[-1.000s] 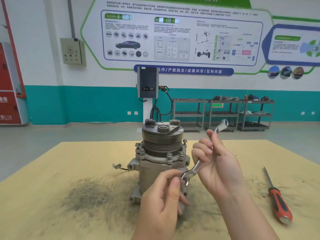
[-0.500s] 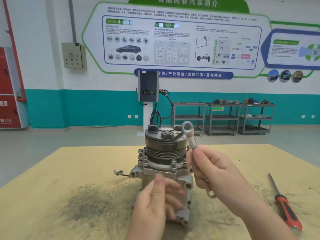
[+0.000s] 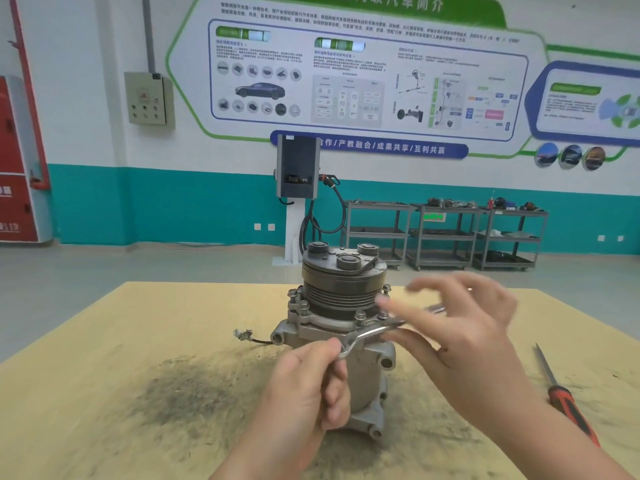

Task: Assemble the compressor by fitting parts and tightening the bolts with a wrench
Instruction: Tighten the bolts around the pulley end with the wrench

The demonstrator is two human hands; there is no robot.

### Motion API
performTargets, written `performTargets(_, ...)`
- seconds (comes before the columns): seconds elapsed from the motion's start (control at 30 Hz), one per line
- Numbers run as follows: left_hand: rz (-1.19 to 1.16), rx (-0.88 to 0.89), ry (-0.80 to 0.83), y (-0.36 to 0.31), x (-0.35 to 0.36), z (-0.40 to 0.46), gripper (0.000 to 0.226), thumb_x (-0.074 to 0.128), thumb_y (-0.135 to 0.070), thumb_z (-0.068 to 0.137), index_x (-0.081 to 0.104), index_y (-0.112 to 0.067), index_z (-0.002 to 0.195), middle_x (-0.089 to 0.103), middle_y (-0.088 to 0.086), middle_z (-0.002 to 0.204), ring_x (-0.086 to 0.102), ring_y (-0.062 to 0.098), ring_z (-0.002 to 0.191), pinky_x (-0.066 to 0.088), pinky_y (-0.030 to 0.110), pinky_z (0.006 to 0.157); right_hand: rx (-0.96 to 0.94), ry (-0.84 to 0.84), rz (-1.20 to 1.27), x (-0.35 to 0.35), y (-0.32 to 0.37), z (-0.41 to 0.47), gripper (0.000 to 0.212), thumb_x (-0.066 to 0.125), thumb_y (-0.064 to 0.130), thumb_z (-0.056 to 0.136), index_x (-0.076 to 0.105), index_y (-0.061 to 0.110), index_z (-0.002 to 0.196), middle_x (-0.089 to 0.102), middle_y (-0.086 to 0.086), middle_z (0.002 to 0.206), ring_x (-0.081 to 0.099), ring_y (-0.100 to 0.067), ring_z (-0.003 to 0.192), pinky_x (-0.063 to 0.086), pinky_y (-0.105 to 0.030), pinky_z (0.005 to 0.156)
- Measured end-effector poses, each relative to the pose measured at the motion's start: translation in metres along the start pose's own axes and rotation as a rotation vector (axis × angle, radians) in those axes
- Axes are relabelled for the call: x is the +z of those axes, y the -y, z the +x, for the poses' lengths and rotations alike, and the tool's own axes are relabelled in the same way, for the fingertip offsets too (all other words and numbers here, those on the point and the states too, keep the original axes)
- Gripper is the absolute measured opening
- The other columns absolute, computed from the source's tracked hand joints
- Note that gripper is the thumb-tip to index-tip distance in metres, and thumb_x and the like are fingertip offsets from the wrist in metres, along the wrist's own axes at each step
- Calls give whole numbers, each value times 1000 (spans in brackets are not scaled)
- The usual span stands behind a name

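**Compressor upright, wrench held across its front**

The compressor [image 3: 341, 327] stood upright near the middle of the yellow-topped table [image 3: 138, 341], pulley end up, with its ring of flange bolts [image 3: 360, 315] showing just below the grooved pulley. Standing it this way kept those bolt heads facing the person and reachable from the side, which is likely why it was set on its base rather than laid down.

The wrench [image 3: 374, 332] lay roughly level in front of the housing, at about the height of the flange. The left hand [image 3: 304, 386] pinched its near end between thumb and curled fingers, steadying the tool. The right hand [image 3: 460, 327] was blurred by motion; its fingers looked spread and mostly straight over the far part of the shank, and whether it was actually gripping the wrench could not be told. The two-handed hold looked like a way of turning or re-orienting the tool before seating one end on a front bolt; no end was on a bolt.

A red-handled screwdriver [image 3: 568, 407] lay well apart at the right edge of the table, unused. A dark smear of grime [image 3: 187, 396] marked the table to the left of the compressor.

As for containers, none stood on the table. Grey shelf carts [image 3: 443, 237] against the far wall carried small parts on their top shelves, too distant to identify.
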State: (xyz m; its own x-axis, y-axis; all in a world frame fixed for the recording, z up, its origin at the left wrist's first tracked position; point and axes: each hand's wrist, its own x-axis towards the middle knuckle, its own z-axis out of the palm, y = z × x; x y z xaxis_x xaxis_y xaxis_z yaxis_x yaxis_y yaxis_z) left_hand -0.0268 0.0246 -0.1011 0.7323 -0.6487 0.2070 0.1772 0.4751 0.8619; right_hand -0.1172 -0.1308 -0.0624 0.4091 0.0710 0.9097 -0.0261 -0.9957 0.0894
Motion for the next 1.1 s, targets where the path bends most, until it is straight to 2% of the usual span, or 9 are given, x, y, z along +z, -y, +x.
performTargets(0.1, -105, 18, -48, 4, 4, 1, 27, 62, -23, 71, 54, -9, 50, 30, 3, 41, 26, 11, 30, 24, 17, 35, 770, -186, 340, -13, 23, -13, 76, 74, 67, 64, 48, 43, 132, 46, 10, 109, 49, -8, 102, 37, -24, 86)
performTargets(0.2, -58, 17, 38, 9, 3, 1, 25, 69, -20, 72, 56, -11, 52, 31, 2, 42, 28, 12, 32, 25, 19, 37, 1251, 42, 1037, -13, 28, -12, 73, 77, 64, 57, 65, 24, 117, 52, 3, 91, 53, -13, 72, 42, -25, 66)
performTargets(0.33, 367, 98, 144, 13, 0, -5, 36, 60, -54, 72, 59, -21, 57, 45, 0, 44, 41, 13, 40, 34, 20, 44, 1199, 83, 1547, -15, 24, 4, 19, 62, 21, 73, 74, 6, 72, 57, -8, 70, 48, -13, 49, 35, -20, 38)
performTargets(0.5, 716, 632, -479, 11, -36, 14, 8, 51, -43, 95, 57, -39, 92, 60, -14, 89, 55, 0, 80, 46, 21, 76, 1163, -142, 1513, -10, 10, 26, 7, 50, 10, 97, 50, 7, 102, 70, -13, 71, 56, -13, 49, 48, -19, 44)
performTargets(0.63, 698, 256, -343, 11, -56, 31, 61, 47, -63, 78, 45, -35, 133, 49, -20, 131, 47, 8, 125, 38, 30, 103, 1180, -184, 1541, 8, 6, 30, 11, 45, 5, 100, 43, 9, 111, 70, -11, 66, 58, -13, 47, 50, -19, 46)
performTargets(0.73, 600, 221, -260, 15, -56, 34, 55, 43, -72, 70, 52, -43, 116, 56, -26, 120, 55, 3, 116, 42, 23, 91, 1207, -172, 1578, 19, 5, 27, 12, 46, 5, 100, 42, 8, 111, 68, -9, 63, 59, -13, 47, 50, -19, 46)
performTargets(0.9, 651, 318, -424, 14, -38, 26, 56, 32, -74, 75, 56, -30, 101, 62, -18, 95, 52, -22, 84, 37, 3, 65, 1306, -67, 1610, 23, -8, 28, 7, 45, 7, 100, 50, 5, 95, 66, -7, 62, 56, -14, 49, 48, -19, 43)
performTargets(1.0, 724, 431, -575, 14, -27, 15, 55, 23, -69, 81, 48, -20, 78, 56, -2, 71, 52, -4, 69, 32, 15, 56, 1338, -41, 1618, 21, -19, 29, 5, 45, 7, 100, 48, 6, 97, 64, -9, 66, 54, -16, 51, 46, -20, 42)
performTargets(1.1, 773, 492, -636, 17, -23, 11, 56, 25, -71, 83, 45, -19, 83, 55, -2, 81, 51, 7, 76, 32, 20, 62, 1278, -139, 1627, 20, -20, 25, 9, 44, 4, 100, 46, 12, 104, 60, -8, 67, 52, -15, 52, 46, -21, 43)
